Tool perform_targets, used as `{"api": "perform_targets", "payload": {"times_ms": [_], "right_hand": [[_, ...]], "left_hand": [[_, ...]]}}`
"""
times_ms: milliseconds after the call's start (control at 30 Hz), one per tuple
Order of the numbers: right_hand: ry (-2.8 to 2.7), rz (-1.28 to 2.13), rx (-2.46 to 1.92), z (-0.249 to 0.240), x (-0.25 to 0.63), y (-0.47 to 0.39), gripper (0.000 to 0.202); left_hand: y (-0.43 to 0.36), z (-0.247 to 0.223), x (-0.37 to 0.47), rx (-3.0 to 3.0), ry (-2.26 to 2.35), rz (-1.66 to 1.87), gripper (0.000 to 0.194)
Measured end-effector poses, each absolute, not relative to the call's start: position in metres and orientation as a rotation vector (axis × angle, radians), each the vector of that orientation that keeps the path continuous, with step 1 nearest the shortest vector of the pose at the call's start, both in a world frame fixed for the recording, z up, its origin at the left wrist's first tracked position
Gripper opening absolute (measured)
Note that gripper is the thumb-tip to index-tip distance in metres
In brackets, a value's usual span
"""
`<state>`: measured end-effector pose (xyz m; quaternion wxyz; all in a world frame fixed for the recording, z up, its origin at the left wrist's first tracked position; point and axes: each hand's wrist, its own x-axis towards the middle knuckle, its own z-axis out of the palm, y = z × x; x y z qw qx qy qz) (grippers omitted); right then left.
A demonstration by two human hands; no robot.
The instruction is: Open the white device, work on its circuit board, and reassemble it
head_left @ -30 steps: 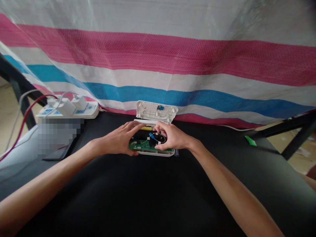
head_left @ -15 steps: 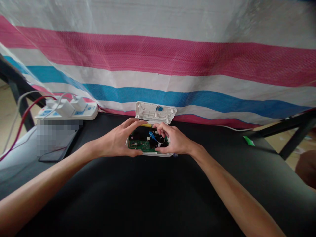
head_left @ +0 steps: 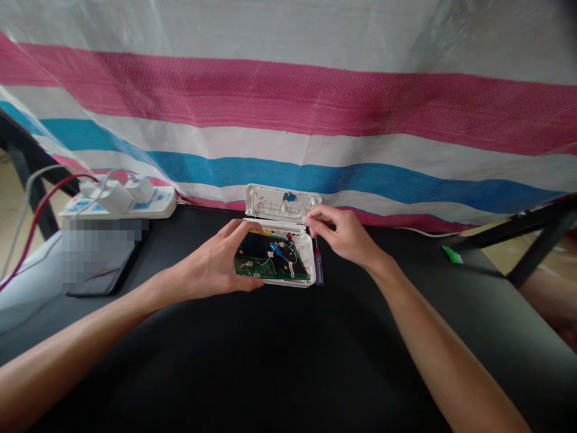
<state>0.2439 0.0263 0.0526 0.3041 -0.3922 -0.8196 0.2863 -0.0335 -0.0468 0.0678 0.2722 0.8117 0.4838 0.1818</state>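
An opened white device housing [head_left: 312, 264] lies on the black table, with a green circuit board [head_left: 288, 273], a thin white cable and a blue connector [head_left: 276, 248] inside. My left hand [head_left: 215, 260] clasps its left end, thumb at the near edge and fingers along the far edge. Just past the housing's far right corner, my right hand [head_left: 345, 233] is closed in a pinch beside the white cover [head_left: 277, 204]. What the pinch holds, if anything, I cannot make out. A screwdriver [head_left: 319, 269] with a clear purplish handle lies along the housing's right side, below my right hand.
A white power strip [head_left: 163, 203] with plugged-in chargers is at the left, behind a dark tablet-like device [head_left: 119, 273]. A small green packet [head_left: 452, 255] lies at the right. Striped plastic sheeting [head_left: 288, 102] hangs behind the table.
My right hand has lifted from inside the housing and moved right and back to its far right corner, uncovering the board and the screwdriver. My left hand keeps its grip.
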Motion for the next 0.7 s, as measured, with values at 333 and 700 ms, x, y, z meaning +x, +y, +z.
{"api": "perform_targets", "payload": {"times_ms": [333,700], "right_hand": [[-2.478,0.677,-0.990,0.064,0.238,0.007,0.046],[-2.657,0.598,-0.930,0.038,0.210,-0.003,0.094]], "left_hand": [[-0.042,0.067,-0.037,2.190,1.241,0.532,0.074],[-0.015,0.037,-0.055,2.174,0.984,0.613,0.076]]}}
